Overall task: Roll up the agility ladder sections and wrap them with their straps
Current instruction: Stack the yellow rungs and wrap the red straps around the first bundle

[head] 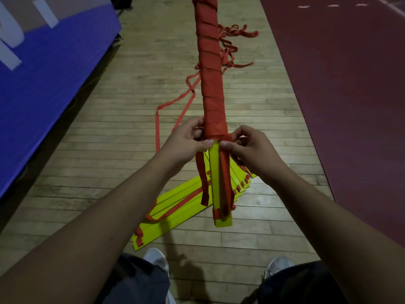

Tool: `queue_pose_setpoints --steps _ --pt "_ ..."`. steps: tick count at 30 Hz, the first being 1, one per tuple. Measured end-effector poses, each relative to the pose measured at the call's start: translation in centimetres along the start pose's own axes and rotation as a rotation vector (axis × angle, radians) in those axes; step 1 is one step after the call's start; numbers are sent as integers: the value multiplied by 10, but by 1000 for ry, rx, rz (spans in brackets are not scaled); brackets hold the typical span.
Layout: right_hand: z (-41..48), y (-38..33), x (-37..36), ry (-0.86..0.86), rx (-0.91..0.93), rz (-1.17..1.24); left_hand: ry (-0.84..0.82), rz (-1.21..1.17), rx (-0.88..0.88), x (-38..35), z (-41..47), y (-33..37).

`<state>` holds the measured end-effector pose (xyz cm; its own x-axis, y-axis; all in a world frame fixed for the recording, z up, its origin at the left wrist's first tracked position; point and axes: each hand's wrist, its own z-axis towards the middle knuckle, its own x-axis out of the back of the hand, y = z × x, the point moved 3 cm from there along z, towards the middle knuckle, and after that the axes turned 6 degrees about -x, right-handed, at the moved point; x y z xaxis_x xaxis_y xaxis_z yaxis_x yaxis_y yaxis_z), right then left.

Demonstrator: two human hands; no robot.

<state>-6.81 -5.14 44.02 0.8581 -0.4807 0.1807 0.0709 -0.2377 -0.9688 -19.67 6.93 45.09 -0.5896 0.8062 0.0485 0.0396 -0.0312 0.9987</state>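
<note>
I hold a long bundle of yellow ladder rungs (215, 172) out in front of me, pointing away. Red strap (211, 69) is wound in a spiral around most of its length; the near end is bare yellow. My left hand (186, 143) grips the bundle at the edge of the wrapping, thumb on top. My right hand (249, 148) pinches the red strap end (226, 139) at that same edge. Loose red strap tails (202, 178) hang down the near end. Below lies another stack of yellow rungs (175, 209) with red straps on the floor.
The wooden floor (131, 128) runs ahead, with loose red strap (175, 104) trailing on it at left and a tangle of strap (236, 38) at right. A blue padded mat (43, 84) borders the left. A dark red court surface (350, 84) lies right. My shoes (156, 260) are below.
</note>
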Motion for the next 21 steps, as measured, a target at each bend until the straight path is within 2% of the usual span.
queue_pose_setpoints --steps 2,6,11,15,18,21 --pt "2 1 3 22 -28 28 -26 -31 -6 -3 0 -1" --pt "2 4 1 -67 -69 146 -47 -90 -7 -3 0 -2" --pt "1 3 4 -86 -54 156 -46 161 -32 1 0 2" --pt "4 5 7 6 -3 68 -121 249 -54 0 -2 8" --pt "0 4 2 68 103 -124 -20 297 -99 -5 -1 5" --pt "-7 -2 -6 106 215 -273 113 354 -61 -12 -1 -4"
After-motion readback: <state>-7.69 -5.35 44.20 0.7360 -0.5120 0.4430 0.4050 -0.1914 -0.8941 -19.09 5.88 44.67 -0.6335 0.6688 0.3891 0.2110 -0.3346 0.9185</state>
